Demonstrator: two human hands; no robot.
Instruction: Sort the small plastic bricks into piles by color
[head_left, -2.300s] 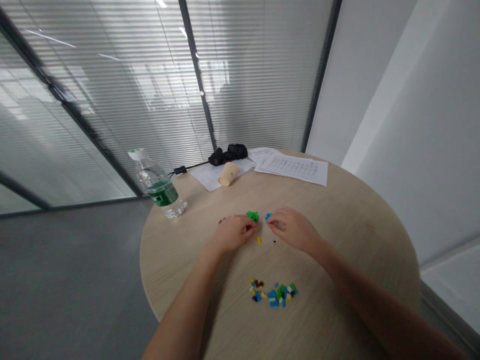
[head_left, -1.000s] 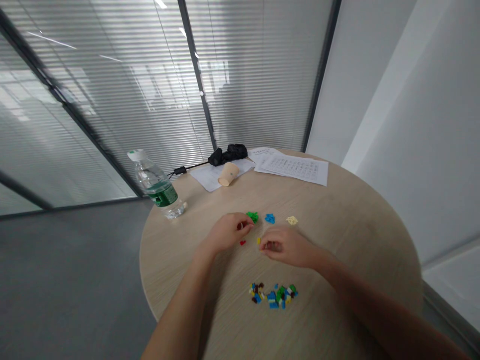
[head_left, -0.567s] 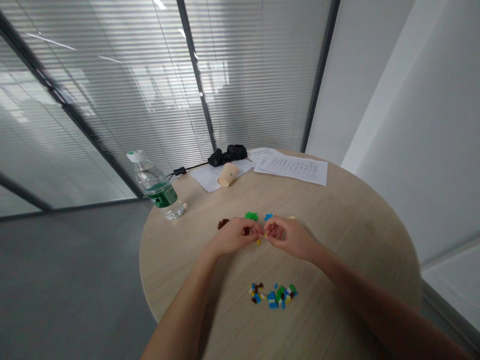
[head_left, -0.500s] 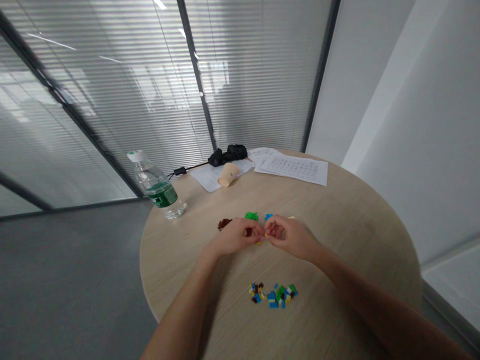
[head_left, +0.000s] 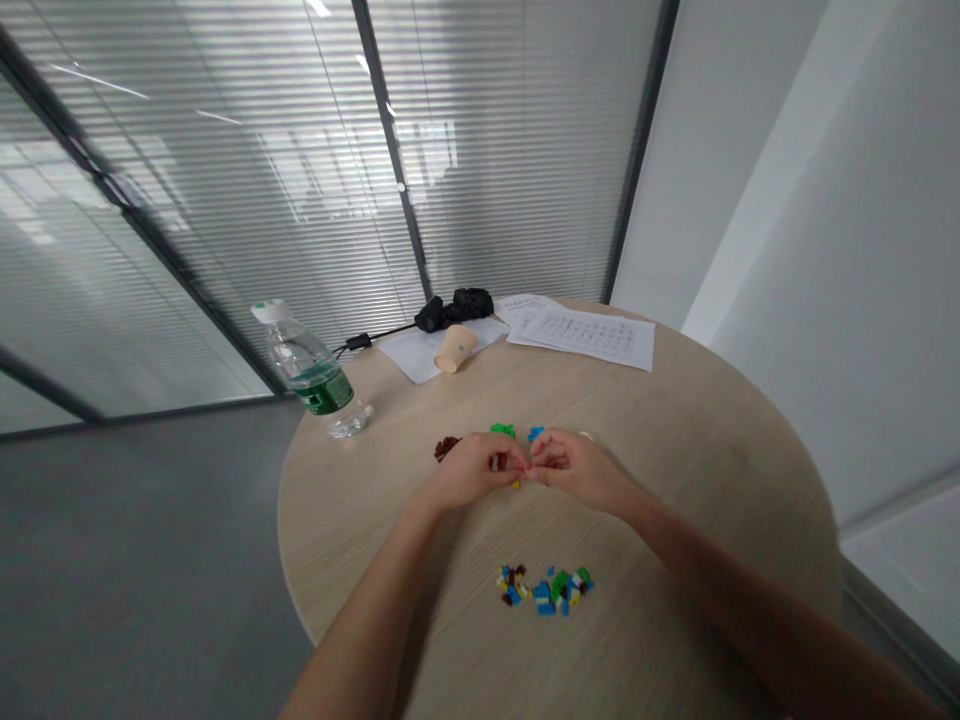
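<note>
My left hand (head_left: pixel 480 468) and my right hand (head_left: pixel 571 468) meet over the middle of the round table, fingertips pinched together. Between them shows a speck of yellow, a small toy building brick (head_left: pixel 526 471), mostly covered by the fingers. Around the hands lie little piles sorted by colour: brown bricks (head_left: pixel 446 448) left, green bricks (head_left: pixel 502 430) and blue bricks (head_left: pixel 535 433) behind, a cream piece (head_left: pixel 586 436) partly hidden behind my right hand. Another yellow brick (head_left: pixel 516 484) lies just below my left fingertips. Closer to me is a mixed-colour heap of bricks (head_left: pixel 559 590).
On the left edge of the table (head_left: pixel 697 440) stands a water bottle (head_left: pixel 322 385). Farther back are a paper cup (head_left: pixel 455 348) on its side, a black folded umbrella (head_left: pixel 457 309) and printed sheets (head_left: pixel 585 335). Blinds hang behind the glass.
My right fingertips have shifted slightly left and now touch those of my left hand at the yellow brick. The piles look the same.
</note>
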